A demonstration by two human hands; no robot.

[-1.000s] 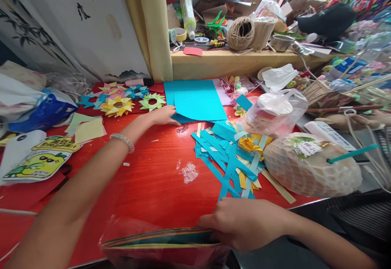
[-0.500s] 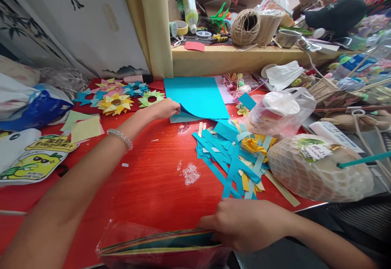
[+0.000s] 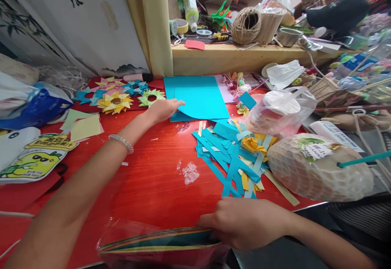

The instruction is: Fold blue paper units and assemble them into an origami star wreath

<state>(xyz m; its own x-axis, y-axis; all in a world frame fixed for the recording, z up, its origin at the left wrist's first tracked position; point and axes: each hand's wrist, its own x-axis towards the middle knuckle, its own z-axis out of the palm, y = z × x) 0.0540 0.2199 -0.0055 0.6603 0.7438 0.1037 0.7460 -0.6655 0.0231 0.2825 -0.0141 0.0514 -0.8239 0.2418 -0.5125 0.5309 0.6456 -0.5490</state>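
Note:
My left hand (image 3: 164, 109) reaches across the red table (image 3: 146, 179) to the stack of turquoise paper sheets (image 3: 198, 96). Its fingers pinch the near left corner of the top sheet, which curls up slightly. My right hand (image 3: 244, 222) is at the table's front edge, fingers closed on the open end of a clear plastic pack of coloured paper (image 3: 159, 246). A beaded bracelet (image 3: 121, 142) is on my left wrist.
A heap of turquoise and yellow paper strips (image 3: 235, 155) lies right of centre. Folded paper stars (image 3: 116, 102) sit at the back left. A netted melon (image 3: 317, 167) and a bagged cup (image 3: 277, 110) stand right. A cluttered shelf with twine (image 3: 246, 25) runs behind.
My left hand lifted the corner of the top turquoise sheet half a second ago; the sheet now lies lower with fingers still on its corner. The right hand has stayed on the pack.

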